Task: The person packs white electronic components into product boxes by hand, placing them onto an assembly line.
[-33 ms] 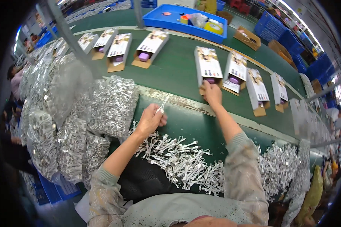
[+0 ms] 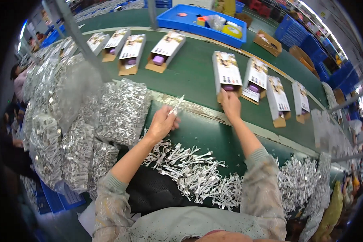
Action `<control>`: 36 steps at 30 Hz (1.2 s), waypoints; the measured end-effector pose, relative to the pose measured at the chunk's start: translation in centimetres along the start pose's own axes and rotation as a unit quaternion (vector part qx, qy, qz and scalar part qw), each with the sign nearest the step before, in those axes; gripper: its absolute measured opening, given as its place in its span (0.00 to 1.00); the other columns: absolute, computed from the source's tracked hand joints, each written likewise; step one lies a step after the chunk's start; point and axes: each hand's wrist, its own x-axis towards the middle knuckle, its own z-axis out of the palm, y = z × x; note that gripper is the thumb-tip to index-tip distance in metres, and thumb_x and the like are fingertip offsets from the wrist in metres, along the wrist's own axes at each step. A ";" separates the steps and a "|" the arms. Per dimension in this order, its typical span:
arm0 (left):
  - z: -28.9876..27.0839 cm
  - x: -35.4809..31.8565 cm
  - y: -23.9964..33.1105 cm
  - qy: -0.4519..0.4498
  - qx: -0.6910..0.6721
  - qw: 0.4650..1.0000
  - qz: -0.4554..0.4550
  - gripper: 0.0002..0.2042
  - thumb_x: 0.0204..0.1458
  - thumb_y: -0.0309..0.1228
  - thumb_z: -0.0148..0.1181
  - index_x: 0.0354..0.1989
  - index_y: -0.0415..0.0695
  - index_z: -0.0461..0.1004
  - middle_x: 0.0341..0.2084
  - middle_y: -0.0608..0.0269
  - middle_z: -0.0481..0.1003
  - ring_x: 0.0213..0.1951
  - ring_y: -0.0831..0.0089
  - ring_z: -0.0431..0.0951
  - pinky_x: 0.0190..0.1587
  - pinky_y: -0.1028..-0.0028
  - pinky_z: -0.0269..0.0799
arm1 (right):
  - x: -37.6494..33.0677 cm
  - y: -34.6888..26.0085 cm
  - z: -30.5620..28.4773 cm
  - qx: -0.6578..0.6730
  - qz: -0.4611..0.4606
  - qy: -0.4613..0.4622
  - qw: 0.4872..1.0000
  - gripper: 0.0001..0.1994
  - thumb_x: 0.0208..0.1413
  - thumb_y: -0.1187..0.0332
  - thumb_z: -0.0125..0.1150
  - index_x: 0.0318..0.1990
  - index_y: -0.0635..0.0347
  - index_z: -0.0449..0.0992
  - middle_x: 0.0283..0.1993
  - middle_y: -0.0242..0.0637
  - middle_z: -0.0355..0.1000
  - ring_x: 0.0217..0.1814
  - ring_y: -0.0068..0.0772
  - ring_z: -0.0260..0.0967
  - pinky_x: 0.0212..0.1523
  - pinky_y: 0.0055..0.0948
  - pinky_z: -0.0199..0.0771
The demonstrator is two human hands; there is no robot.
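My left hand [image 2: 164, 123] is closed on a short white cable [image 2: 176, 105], whose end sticks up past the fingers. It hovers over the near edge of the green conveyor belt [image 2: 191, 76]. With its fingers at the open near end of a white printed box [image 2: 226, 68], my right hand [image 2: 231, 105] grips the cardboard flap there. A purple item [image 2: 228, 87] shows inside that box's mouth. Below both hands, a loose heap of white cables [image 2: 197, 169] lies on the green worktop.
Similar open boxes [image 2: 165, 46] stand along the belt on both sides. Bulging clear bags of cables [image 2: 121, 113] crowd the left, beside a metal post [image 2: 74, 36]. Another cable pile [image 2: 298, 181] lies at the right. A blue tray [image 2: 181, 25] sits beyond the belt.
The whole view has shifted slightly, so the boxes and tray appear a little further right. Both hands keep their grips; the left is slightly higher in the picture.
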 end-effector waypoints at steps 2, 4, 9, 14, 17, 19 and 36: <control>0.2 3.5 0.8 0.068 0.124 0.988 0.068 0.10 0.51 0.32 0.50 0.30 0.36 0.70 0.23 0.54 0.74 0.24 0.64 0.75 0.29 0.67 0.70 | -2.7 2.3 -0.8 -0.027 -0.137 0.067 0.988 0.16 0.55 0.59 0.54 0.24 0.64 0.69 0.20 0.47 0.67 0.22 0.48 0.67 0.25 0.41 0.64; -0.4 7.3 1.0 0.165 0.260 0.944 0.120 0.09 0.49 0.33 0.53 0.29 0.39 0.73 0.24 0.50 0.75 0.28 0.54 0.75 0.34 0.61 0.70 | -5.9 3.1 -1.3 -0.024 -0.210 0.056 0.976 0.14 0.53 0.63 0.56 0.22 0.63 0.68 0.19 0.45 0.67 0.21 0.48 0.65 0.23 0.40 0.63; 1.4 17.9 1.7 0.249 0.366 0.895 0.050 0.09 0.46 0.33 0.55 0.31 0.43 0.77 0.29 0.48 0.76 0.37 0.51 0.76 0.41 0.58 0.70 | -5.2 3.9 -2.5 -0.073 -0.342 0.012 0.937 0.10 0.48 0.67 0.60 0.20 0.59 0.67 0.17 0.40 0.66 0.20 0.41 0.67 0.22 0.35 0.66; 1.1 23.1 -1.6 0.231 0.401 0.884 0.069 0.11 0.44 0.35 0.57 0.29 0.38 0.77 0.28 0.43 0.76 0.34 0.50 0.77 0.38 0.58 0.72 | -4.8 2.5 0.2 -0.080 -0.368 -0.009 0.926 0.12 0.48 0.69 0.60 0.20 0.59 0.64 0.17 0.40 0.65 0.19 0.40 0.67 0.21 0.35 0.67; 1.7 22.9 -1.6 0.174 0.322 0.926 0.092 0.13 0.42 0.30 0.56 0.37 0.38 0.71 0.33 0.39 0.73 0.39 0.46 0.74 0.41 0.57 0.69 | -5.5 1.5 0.3 -0.078 -0.362 -0.029 0.929 0.11 0.48 0.70 0.59 0.20 0.59 0.64 0.16 0.41 0.64 0.19 0.43 0.66 0.20 0.37 0.65; 1.6 20.2 -2.2 0.145 0.312 0.921 0.181 0.14 0.43 0.27 0.53 0.39 0.39 0.66 0.34 0.41 0.72 0.39 0.44 0.72 0.42 0.54 0.68 | -7.1 1.1 -0.1 -0.085 -0.366 -0.037 0.926 0.11 0.48 0.70 0.59 0.20 0.59 0.64 0.16 0.41 0.64 0.19 0.43 0.65 0.20 0.38 0.64; -2.3 -14.4 0.6 -0.253 0.500 0.825 0.078 0.28 0.35 0.29 0.64 0.49 0.40 0.63 0.42 0.46 0.63 0.42 0.50 0.71 0.44 0.60 0.69 | -24.6 -8.3 -3.1 -0.086 -0.266 -0.412 0.867 0.10 0.45 0.62 0.63 0.29 0.60 0.75 0.31 0.41 0.70 0.35 0.45 0.69 0.37 0.38 0.68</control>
